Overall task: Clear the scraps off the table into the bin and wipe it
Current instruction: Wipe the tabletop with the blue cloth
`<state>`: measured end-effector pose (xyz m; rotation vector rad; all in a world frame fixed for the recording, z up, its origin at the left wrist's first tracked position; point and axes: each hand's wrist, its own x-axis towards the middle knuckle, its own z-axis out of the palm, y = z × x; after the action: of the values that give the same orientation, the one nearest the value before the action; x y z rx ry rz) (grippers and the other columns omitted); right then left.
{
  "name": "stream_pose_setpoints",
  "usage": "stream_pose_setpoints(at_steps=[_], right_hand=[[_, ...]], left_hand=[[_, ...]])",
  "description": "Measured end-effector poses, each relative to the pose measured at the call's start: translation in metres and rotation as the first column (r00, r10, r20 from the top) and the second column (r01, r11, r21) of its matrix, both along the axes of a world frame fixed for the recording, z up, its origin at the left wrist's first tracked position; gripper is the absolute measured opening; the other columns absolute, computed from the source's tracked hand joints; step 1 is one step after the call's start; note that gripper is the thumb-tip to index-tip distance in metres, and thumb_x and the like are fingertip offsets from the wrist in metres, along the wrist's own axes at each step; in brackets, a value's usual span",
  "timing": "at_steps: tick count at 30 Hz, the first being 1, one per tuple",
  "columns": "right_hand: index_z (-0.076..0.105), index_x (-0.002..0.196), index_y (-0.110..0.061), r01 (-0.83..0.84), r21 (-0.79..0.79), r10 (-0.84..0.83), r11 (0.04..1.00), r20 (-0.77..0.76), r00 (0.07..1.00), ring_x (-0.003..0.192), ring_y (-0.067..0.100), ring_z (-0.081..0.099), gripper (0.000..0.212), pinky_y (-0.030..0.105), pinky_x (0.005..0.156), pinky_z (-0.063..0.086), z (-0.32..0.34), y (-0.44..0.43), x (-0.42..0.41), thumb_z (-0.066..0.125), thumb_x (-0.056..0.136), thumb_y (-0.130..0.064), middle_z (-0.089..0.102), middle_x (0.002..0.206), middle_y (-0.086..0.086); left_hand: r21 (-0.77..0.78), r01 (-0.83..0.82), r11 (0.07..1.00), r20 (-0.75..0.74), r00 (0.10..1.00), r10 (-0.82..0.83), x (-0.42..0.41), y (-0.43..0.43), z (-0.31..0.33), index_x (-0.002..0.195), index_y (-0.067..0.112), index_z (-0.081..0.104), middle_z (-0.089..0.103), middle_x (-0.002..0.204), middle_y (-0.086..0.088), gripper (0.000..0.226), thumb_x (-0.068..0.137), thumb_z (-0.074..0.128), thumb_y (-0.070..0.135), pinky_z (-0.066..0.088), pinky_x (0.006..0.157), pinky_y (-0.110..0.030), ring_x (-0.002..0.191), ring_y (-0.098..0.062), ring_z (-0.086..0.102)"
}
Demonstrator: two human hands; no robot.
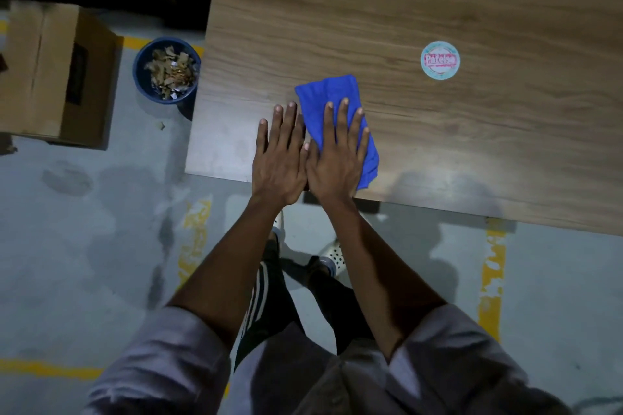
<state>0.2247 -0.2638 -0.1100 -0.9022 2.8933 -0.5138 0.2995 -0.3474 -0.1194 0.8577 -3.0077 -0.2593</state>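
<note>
With our right hand (337,158) spread flat on the blue cloth (332,91) at the surface's (438,145) near edge, left hand (279,158) flat beside it, we should press evenly, wiping in overlapping passes.

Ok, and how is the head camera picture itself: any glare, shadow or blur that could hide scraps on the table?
Head view: dim overall, and the table darkens toward its far right corner; a pale sheen lies on its near left corner, beside the left hand; a soft shadow falls right of the blue cloth; the cardboard box at left is blurred.
</note>
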Motion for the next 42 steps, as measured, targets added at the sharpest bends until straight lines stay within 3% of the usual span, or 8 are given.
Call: stream_pose_setpoints(at_steps=[4,8,13,20,29,33,37,42], right_hand=[[0.028,0.164,-0.014,-0.019,-0.124,0.036,0.992,0.137,0.990,0.161,0.032,0.009,0.069,0.054,0.129,0.011,0.010,0.010,-0.014,0.030,0.099,-0.034,0.021,0.173,0.007],[0.027,0.164,-0.012,0.217,0.057,-0.217,0.975,0.000,0.976,0.160,0.036,0.014,0.072,0.056,0.128,0.016,0.002,0.039,-0.025,0.032,0.097,-0.038,0.021,0.172,0.009],[0.026,0.165,-0.013,0.247,0.086,-0.244,0.965,-0.044,0.969,0.161,0.035,0.011,0.071,0.055,0.127,0.016,-0.001,0.034,-0.016,0.040,0.100,-0.039,0.018,0.173,0.009],[0.018,0.166,-0.013,0.051,0.143,-0.043,0.988,-0.063,0.997,0.161,0.033,0.009,0.071,0.052,0.129,0.013,0.004,-0.023,0.013,0.029,0.105,-0.047,0.013,0.174,0.011],[0.023,0.165,-0.013,-0.067,0.130,0.076,0.989,-0.065,0.995,0.161,0.031,0.014,0.068,0.050,0.129,0.018,0.002,-0.017,0.003,0.027,0.105,-0.044,0.018,0.173,0.009],[0.031,0.163,-0.008,0.131,0.019,-0.128,0.991,-0.115,0.985,0.159,0.035,0.020,0.066,0.052,0.127,0.022,-0.004,0.015,-0.003,0.044,0.104,-0.036,0.026,0.171,0.012],[0.035,0.161,-0.006,0.343,0.041,-0.334,0.938,-0.144,0.931,0.157,0.038,0.026,0.067,0.054,0.125,0.024,-0.006,0.022,-0.011,0.037,0.104,-0.041,0.032,0.168,0.015],[0.028,0.164,-0.011,0.230,0.083,-0.217,0.970,-0.140,0.966,0.159,0.038,0.016,0.068,0.055,0.128,0.016,-0.003,-0.011,0.003,0.045,0.103,-0.036,0.022,0.172,0.013]], left_hand=[[0.073,-0.027,0.997,-0.093,0.995,0.033,0.006,-0.012,0.010,0.161,0.011,0.029,0.017,0.171,-0.012,0.060,0.107,0.034,0.037,0.009,0.127,-0.055,0.159,-0.029,0.011],[0.030,-0.054,0.998,-0.055,0.997,0.055,0.017,-0.032,0.007,0.165,0.025,0.020,0.005,0.173,-0.007,0.062,0.109,0.028,0.049,-0.001,0.124,-0.065,0.160,-0.031,-0.002],[0.046,-0.065,0.997,-0.037,0.997,0.067,0.016,-0.035,0.004,0.165,0.030,0.010,-0.002,0.174,-0.004,0.063,0.109,0.027,0.052,0.001,0.122,-0.068,0.159,-0.031,-0.007],[0.033,-0.046,0.998,-0.009,0.999,0.046,0.016,-0.036,0.007,0.165,0.026,0.013,-0.001,0.173,-0.006,0.058,0.111,0.021,0.045,0.003,0.125,-0.062,0.159,-0.032,-0.005],[0.137,0.150,0.979,-0.100,0.986,-0.137,0.010,-0.043,0.008,0.161,-0.003,0.017,0.013,0.170,-0.020,0.060,0.109,0.022,0.027,0.012,0.129,-0.043,0.160,-0.027,0.006],[0.208,0.161,0.965,-0.225,0.968,-0.113,0.012,-0.045,0.006,0.160,-0.002,0.024,0.019,0.170,-0.017,0.053,0.110,0.029,0.017,0.016,0.129,-0.044,0.159,-0.026,0.012],[0.299,0.087,0.950,-0.312,0.950,0.011,0.009,-0.050,0.010,0.159,0.000,0.029,0.022,0.169,-0.015,0.050,0.111,0.033,0.012,0.015,0.130,-0.041,0.159,-0.026,0.015],[0.126,0.026,0.992,-0.121,0.993,-0.011,0.001,-0.050,0.011,0.163,0.005,0.017,0.011,0.172,-0.011,0.057,0.109,0.025,0.021,0.008,0.129,-0.047,0.160,-0.026,0.005]])
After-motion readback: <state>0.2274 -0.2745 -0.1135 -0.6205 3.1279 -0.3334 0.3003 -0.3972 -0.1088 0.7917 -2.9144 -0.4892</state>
